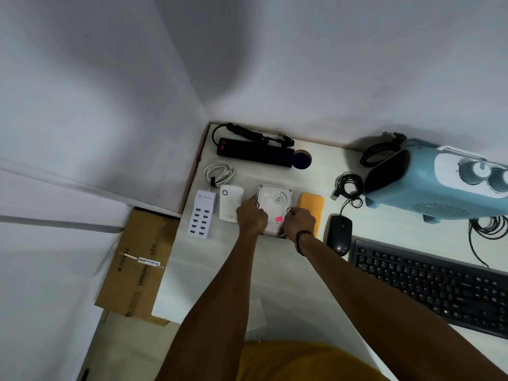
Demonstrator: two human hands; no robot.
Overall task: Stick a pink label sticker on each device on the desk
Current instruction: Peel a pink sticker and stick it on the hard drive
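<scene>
My left hand (251, 215) and right hand (298, 221) gripping the sides of a flat, shiny metal hard drive (275, 204), small square pink sticker (279, 219) on top, smooth white tabletop (275, 276)

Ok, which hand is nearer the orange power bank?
Right. The right hand sits at the orange power bank's left edge; the left hand is across the hard drive.

I see both hands on the silver rectangular metal hard drive (275, 207): my left hand (251, 217) grips its left edge, my right hand (299, 221) its right edge. A small pink label sticker (279, 219) sits on the drive's near right part, beside my right fingers.
</scene>
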